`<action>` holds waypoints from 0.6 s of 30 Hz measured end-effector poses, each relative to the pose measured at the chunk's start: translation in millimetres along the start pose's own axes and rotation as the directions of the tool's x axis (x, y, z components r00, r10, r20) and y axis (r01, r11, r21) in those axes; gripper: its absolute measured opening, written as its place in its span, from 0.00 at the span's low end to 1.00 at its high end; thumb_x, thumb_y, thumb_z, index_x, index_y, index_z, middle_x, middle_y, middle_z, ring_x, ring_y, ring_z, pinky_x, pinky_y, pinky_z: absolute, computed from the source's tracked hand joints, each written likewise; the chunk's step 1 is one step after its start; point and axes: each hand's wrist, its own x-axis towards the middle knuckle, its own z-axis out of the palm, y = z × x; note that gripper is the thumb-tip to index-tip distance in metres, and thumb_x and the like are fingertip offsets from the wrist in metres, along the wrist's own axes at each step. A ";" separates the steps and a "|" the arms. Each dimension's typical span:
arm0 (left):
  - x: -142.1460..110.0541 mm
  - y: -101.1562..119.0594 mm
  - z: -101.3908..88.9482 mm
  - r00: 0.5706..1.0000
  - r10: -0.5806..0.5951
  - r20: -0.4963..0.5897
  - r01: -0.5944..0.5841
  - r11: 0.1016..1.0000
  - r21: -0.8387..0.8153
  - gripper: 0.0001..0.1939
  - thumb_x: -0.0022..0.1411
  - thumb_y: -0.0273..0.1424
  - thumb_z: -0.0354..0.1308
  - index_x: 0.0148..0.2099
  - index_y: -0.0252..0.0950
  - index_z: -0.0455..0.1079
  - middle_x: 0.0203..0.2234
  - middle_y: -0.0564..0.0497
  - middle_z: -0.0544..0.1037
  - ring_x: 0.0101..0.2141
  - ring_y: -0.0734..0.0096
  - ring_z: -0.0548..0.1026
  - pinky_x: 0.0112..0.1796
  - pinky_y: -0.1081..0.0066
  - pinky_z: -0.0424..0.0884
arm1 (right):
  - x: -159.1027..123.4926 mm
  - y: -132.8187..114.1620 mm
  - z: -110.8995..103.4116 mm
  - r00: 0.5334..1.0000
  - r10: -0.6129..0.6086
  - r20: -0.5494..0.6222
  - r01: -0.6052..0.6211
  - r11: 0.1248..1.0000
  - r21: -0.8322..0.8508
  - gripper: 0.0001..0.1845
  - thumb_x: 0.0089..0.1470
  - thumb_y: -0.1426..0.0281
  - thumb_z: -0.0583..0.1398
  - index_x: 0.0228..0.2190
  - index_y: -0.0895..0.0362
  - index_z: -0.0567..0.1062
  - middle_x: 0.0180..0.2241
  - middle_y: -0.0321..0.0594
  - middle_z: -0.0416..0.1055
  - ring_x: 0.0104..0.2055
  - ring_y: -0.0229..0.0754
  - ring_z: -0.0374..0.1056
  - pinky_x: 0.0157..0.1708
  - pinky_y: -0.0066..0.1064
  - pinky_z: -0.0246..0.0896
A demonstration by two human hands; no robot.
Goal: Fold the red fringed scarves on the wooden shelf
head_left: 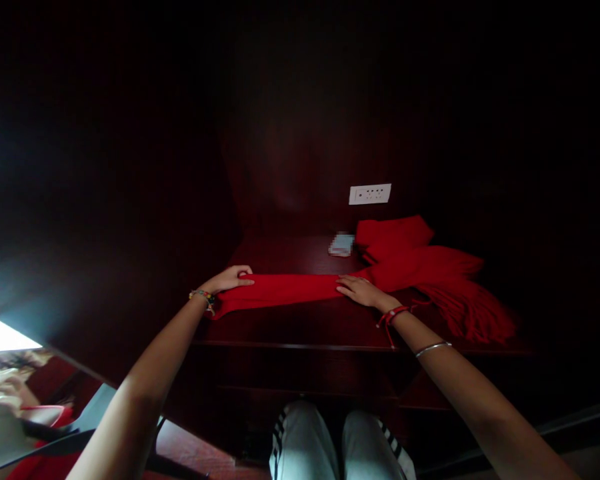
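A red scarf [290,290] lies in a long folded strip across the dark desk. My left hand [227,279] is at the strip's left end, its fingers curled on the cloth. Farther right, my right hand [361,291] rests palm down on the strip with the fingers stretched out. Beyond that hand the rest of the scarf spreads loosely, partly bunched toward the back, and its fringe [475,310] hangs toward the desk's front right edge.
A small pale blurred object [341,245] sits on the desk [280,327] behind the scarf. Above it is a white wall socket [370,194]. Dark panels enclose the desk. At lower left are a grey chair [90,410] and part of another person [10,387].
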 end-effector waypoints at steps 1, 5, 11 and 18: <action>0.1 -2.8 -4.5 1.000 -0.002 0.008 0.002 0.999 0.043 0.21 0.52 0.46 0.50 0.37 0.34 0.67 0.29 0.52 0.72 0.30 0.72 0.67 0.32 0.75 0.61 | 0.1 1.2 0.5 1.000 -0.002 0.013 0.002 1.000 -0.007 0.31 0.56 0.53 0.39 0.54 0.56 0.58 0.56 0.47 0.54 0.57 0.47 0.50 0.53 0.43 0.48; -1.3 -18.2 -16.1 0.983 -0.158 0.097 0.127 0.954 0.270 0.26 0.48 0.51 0.52 0.41 0.35 0.69 0.31 0.47 0.74 0.31 0.66 0.70 0.34 0.71 0.62 | -2.7 4.7 5.0 0.999 0.030 0.043 -0.028 0.998 -0.048 0.28 0.57 0.55 0.40 0.56 0.51 0.53 0.59 0.43 0.47 0.60 0.48 0.43 0.54 0.47 0.43; -17.2 3.4 18.7 0.998 -0.042 -0.042 0.058 0.865 0.499 0.30 0.54 0.45 0.51 0.57 0.40 0.55 0.49 0.41 0.64 0.48 0.55 0.63 0.45 0.58 0.58 | -4.2 0.2 0.0 0.999 0.028 -0.022 -0.030 0.995 -0.092 0.27 0.57 0.58 0.43 0.55 0.57 0.57 0.56 0.49 0.52 0.57 0.49 0.49 0.53 0.45 0.48; -19.9 38.4 58.1 0.966 0.260 0.014 -0.225 0.806 0.547 0.20 0.60 0.25 0.43 0.55 0.38 0.57 0.46 0.43 0.66 0.44 0.65 0.67 0.41 0.68 0.65 | 0.2 -11.7 10.2 0.970 -0.180 -0.163 0.175 0.983 -0.046 0.25 0.57 0.60 0.46 0.53 0.58 0.60 0.54 0.50 0.57 0.56 0.47 0.52 0.53 0.44 0.49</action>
